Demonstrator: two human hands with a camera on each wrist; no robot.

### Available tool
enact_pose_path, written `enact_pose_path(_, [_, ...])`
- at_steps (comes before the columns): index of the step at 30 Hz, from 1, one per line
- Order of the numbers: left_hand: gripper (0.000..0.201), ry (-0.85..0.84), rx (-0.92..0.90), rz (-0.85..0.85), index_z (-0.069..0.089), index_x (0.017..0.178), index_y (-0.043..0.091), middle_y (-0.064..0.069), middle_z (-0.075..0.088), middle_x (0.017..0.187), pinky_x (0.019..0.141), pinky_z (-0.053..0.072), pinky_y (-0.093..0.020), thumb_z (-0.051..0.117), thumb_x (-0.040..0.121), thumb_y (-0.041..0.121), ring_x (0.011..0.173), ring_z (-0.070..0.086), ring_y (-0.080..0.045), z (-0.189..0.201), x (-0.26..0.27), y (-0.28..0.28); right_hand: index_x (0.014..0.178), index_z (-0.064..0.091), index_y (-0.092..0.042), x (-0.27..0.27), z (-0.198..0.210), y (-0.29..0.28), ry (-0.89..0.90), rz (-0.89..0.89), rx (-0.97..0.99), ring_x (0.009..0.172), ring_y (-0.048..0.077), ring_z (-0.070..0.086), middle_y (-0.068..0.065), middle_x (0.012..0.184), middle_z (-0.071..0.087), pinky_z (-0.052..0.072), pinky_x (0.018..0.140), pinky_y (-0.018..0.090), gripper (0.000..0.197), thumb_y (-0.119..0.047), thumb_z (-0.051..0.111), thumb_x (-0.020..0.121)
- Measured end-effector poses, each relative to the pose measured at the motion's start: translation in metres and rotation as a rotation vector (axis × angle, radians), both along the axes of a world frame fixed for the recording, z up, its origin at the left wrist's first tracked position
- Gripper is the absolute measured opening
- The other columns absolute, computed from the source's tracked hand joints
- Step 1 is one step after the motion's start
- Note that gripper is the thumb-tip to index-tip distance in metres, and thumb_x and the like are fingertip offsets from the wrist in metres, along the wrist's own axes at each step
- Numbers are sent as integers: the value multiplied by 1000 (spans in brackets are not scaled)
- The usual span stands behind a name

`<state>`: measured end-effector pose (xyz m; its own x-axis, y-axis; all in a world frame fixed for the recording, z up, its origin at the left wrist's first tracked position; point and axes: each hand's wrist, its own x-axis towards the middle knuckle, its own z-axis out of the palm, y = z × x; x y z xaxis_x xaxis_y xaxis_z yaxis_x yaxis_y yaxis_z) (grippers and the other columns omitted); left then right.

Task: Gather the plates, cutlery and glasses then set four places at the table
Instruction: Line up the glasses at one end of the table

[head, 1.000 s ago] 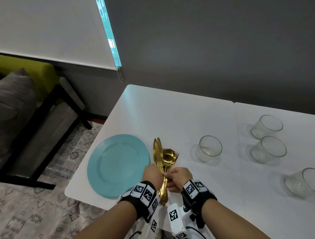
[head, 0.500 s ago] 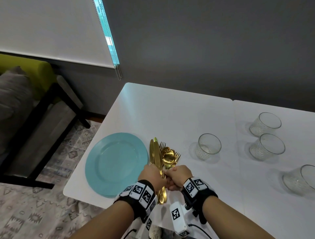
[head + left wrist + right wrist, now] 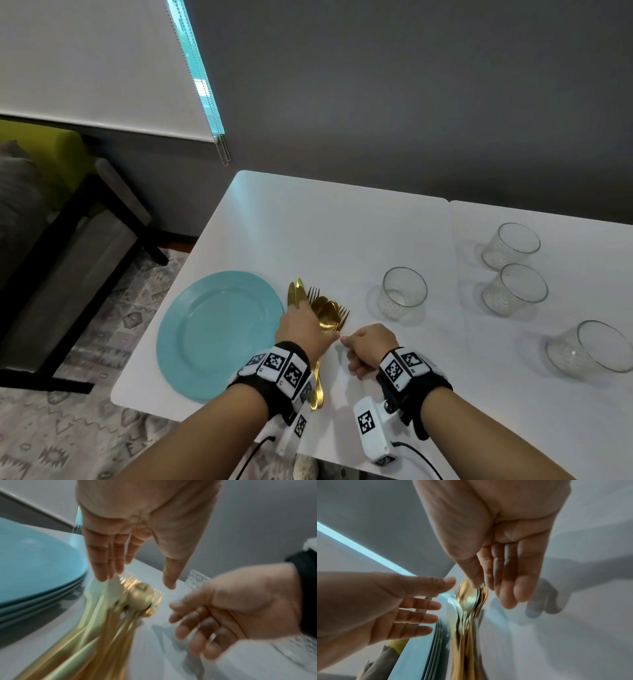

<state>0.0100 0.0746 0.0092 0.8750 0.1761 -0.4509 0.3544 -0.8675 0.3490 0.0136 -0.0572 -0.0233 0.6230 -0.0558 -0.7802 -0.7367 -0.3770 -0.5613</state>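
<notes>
A bundle of gold cutlery (image 3: 327,313) (knives, forks, spoons) lies on the white table (image 3: 325,233), just right of a stack of turquoise plates (image 3: 215,329). My left hand (image 3: 301,329) hovers over the bundle's middle, its fingers (image 3: 104,563) straight and pointing down at the knife blades. My right hand (image 3: 368,346) is a little to the right of the cutlery, with fingers (image 3: 510,588) relaxed and holding nothing. The wrist views show the cutlery (image 3: 137,597) blurred between both hands.
Several clear glasses stand to the right: one (image 3: 404,291) near the cutlery, two (image 3: 512,245) (image 3: 515,289) further right and one (image 3: 589,346) at the edge. A grey wall runs behind the table. A bench and patterned rug lie to the left.
Both hands gripped the cutlery bundle before. Now the right hand has let go and drawn off to the right, and the left hand has opened and slid forward over the bundle.
</notes>
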Motion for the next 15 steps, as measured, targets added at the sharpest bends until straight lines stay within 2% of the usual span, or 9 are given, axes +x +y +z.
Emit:
enact_pose_path(4, [87, -107, -187, -83, 26, 143, 10, -11, 40, 139, 108, 33, -33, 70, 76, 43, 131, 39, -24, 8, 30, -31, 66, 58, -5, 11, 7, -50, -17, -103, -30, 50, 24, 53, 14, 59, 57, 49, 57, 33, 23, -14, 65, 86])
enact_pose_path(7, [101, -74, -399, -56, 17, 147, 9, -11, 32, 147, 112, 32, -35, 78, 71, 36, 135, 36, -23, 2, 39, -61, 64, 57, -6, 14, 13, -98, -74, -270, -113, 50, 23, 49, 14, 62, 55, 47, 56, 33, 22, -8, 65, 84])
enact_pose_path(9, [111, -29, -466, -13, 12, 148, 8, -11, 30, 150, 112, 34, -37, 82, 66, 35, 136, 36, -25, -5, 42, -77, 68, 56, -8, 16, 13, -130, -106, -390, -169, 46, 22, 47, 17, 67, 57, 46, 53, 32, 19, -8, 67, 83])
enact_pose_path(10, [115, -10, -479, 1, 10, 149, 8, -10, 29, 151, 112, 34, -37, 84, 64, 34, 136, 36, -25, -8, 42, -84, 80, 57, -10, 17, 13, -144, -109, -451, -185, 46, 21, 48, 19, 76, 61, 46, 53, 31, 12, -10, 69, 82])
enact_pose_path(11, [117, 2, -488, 12, 9, 149, 8, -10, 29, 151, 112, 34, -37, 84, 63, 33, 137, 36, -24, -12, 42, -89, 100, 56, -13, 19, 12, -157, -112, -522, -195, 49, 23, 52, 21, 90, 64, 48, 52, 30, 25, -13, 72, 80])
enact_pose_path(12, [119, 7, -499, 26, 8, 149, 8, -9, 30, 151, 111, 35, -38, 85, 62, 32, 136, 36, -24, -16, 42, -94, 122, 50, -14, 21, 9, -168, -115, -582, -205, 57, 25, 56, 22, 105, 63, 50, 54, 31, 50, -16, 74, 78])
enact_pose_path(13, [119, 8, -514, 46, 8, 149, 9, -8, 31, 150, 111, 36, -38, 86, 61, 30, 135, 38, -24, -20, 43, -97, 135, 40, -12, 23, 6, -178, -135, -617, -231, 68, 29, 61, 22, 117, 60, 53, 60, 34, 70, -18, 77, 76])
enact_pose_path(15, [118, 8, -548, 88, 10, 149, 10, -6, 36, 148, 109, 38, -39, 86, 60, 26, 133, 41, -23, -27, 43, -100, 143, 30, -9, 28, 4, -192, -190, -648, -300, 100, 34, 62, 19, 131, 52, 53, 85, 42, 88, -21, 80, 72])
